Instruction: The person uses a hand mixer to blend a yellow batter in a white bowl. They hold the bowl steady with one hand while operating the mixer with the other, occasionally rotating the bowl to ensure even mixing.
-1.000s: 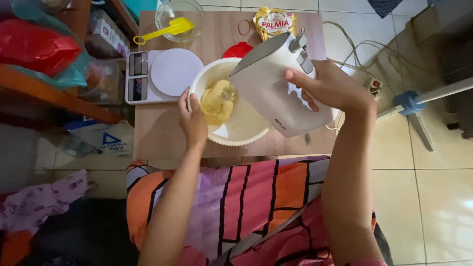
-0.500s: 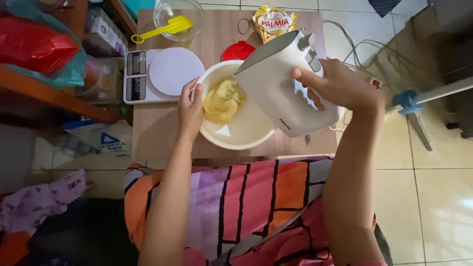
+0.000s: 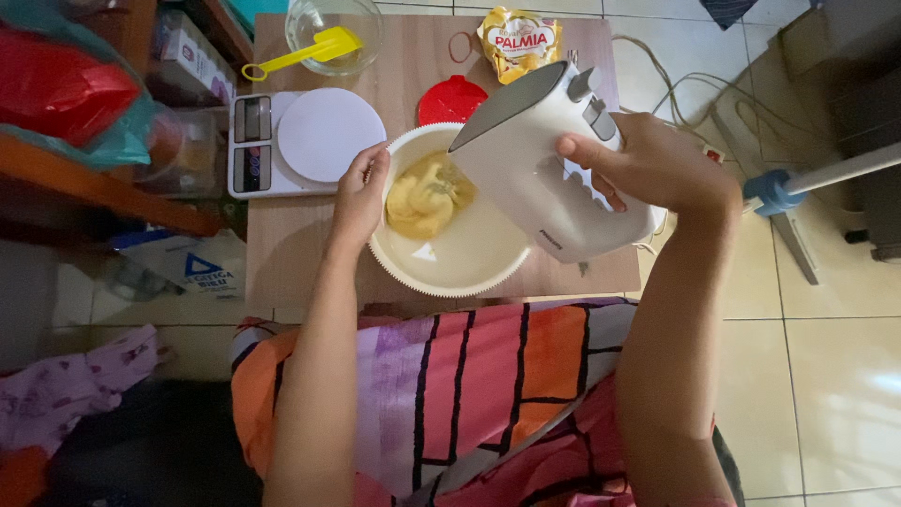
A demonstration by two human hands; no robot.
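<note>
Nearest, a lap in striped orange, pink and purple cloth, both forearms reaching out over it to the small wooden worktop. Left hand is curled on the near-left rim of the round cream plastic mixing bowl, grip closed on the rim; over the last second hand and bowl have slid a little right and further away. Right hand is wrapped tight round the handle of the white and grey electric hand mixer, tilted, beaters down in the pale yellow batter lump at the bowl's far-left side. Mixer has shifted right with the bowl, so mixing looks ongoing, batter lumpy. Further off: white digital kitchen scale, red round lid, yellow foil margarine pouch, clear glass bowl with yellow plastic spoon.
</note>
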